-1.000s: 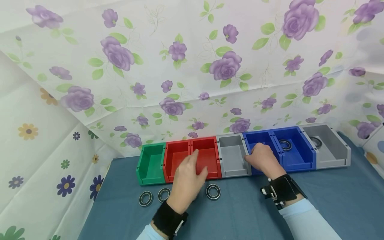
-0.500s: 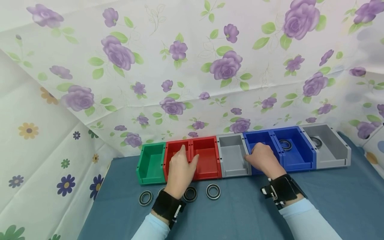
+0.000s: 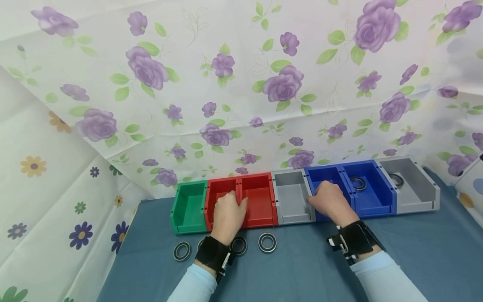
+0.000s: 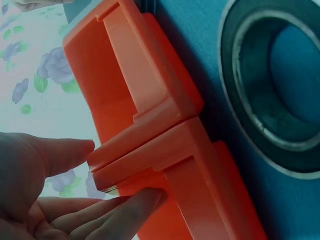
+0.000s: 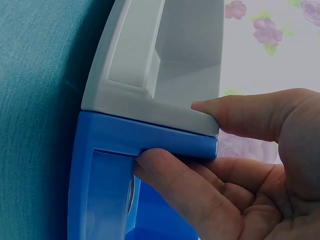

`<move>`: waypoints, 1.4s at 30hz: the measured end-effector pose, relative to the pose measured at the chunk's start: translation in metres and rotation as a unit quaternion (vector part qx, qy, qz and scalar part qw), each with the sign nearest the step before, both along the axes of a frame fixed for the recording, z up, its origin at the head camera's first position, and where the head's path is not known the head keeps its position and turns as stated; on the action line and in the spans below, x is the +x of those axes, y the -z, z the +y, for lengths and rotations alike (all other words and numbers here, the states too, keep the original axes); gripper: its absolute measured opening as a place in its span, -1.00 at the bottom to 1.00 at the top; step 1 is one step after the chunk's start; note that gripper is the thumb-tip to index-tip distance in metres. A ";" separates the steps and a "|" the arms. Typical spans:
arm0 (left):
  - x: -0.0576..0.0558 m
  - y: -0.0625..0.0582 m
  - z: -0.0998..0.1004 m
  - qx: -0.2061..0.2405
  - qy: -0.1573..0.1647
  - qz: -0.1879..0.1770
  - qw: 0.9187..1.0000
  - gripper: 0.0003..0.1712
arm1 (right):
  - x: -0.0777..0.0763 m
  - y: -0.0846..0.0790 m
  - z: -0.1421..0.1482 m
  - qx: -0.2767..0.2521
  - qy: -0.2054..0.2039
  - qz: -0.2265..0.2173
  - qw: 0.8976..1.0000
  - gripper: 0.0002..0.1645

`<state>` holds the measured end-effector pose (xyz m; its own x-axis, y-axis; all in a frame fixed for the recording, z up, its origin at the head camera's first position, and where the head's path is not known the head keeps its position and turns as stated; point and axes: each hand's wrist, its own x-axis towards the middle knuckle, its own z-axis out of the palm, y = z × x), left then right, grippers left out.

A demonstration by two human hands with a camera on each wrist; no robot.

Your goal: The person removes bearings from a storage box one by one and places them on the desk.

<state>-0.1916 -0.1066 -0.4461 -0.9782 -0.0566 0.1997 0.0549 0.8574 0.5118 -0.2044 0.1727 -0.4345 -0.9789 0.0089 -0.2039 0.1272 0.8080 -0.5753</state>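
Note:
My left hand [image 3: 228,214] pinches the adjoining walls of two red bins, its thumb by the right red bin [image 4: 135,60] and its fingers inside the left red bin [image 4: 200,185]. My right hand [image 3: 332,201] grips the seam between a grey bin [image 5: 145,107] and a blue bin [image 5: 105,155]. There the thumb lies on the grey wall and the index finger on the blue one. A sliver of a metal ring [image 5: 131,195] shows inside that blue bin. Below the left hand lies a ball bearing [image 3: 238,246], large in the left wrist view.
The bins form one row against a flowered cloth backdrop [image 3: 226,105], from a green bin [image 3: 190,207] to a grey end bin [image 3: 415,188]. More bearings [image 3: 267,243] lie in front on the blue tablecloth [image 3: 294,264]. The right blue bin holds a bearing [image 3: 357,183].
My left hand has moved left and then down onto the walls between the red bins, its fingers closing there. The bearing beside its wrist has come into sight. My right hand keeps its place.

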 end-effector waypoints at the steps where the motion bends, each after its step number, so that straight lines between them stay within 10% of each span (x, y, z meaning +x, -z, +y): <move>1: 0.000 0.000 0.000 0.004 0.000 -0.005 1.000 -0.70 | 0.000 0.000 -0.001 0.001 -0.001 0.001 1.000 -0.50; 26: -0.010 -0.008 -0.004 0.042 0.015 -0.070 0.997 -0.66 | 0.001 0.004 0.005 0.003 -0.019 0.015 1.000 -0.43; 37: -0.010 -0.007 -0.009 0.082 0.018 -0.074 0.994 -0.80 | 0.007 -0.032 0.020 -0.010 -0.004 0.205 0.979 -0.44; 42: -0.012 -0.007 -0.009 0.077 0.011 -0.082 0.994 -0.72 | 0.006 -0.034 0.024 0.006 -0.018 0.153 0.988 -0.37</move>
<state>-0.2035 -0.1156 -0.4393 -0.9982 -0.0527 0.0284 -0.0223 0.7673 0.6410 -0.1981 0.1963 -0.4004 -0.9944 -0.0273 0.1021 -0.0812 0.8156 -0.5730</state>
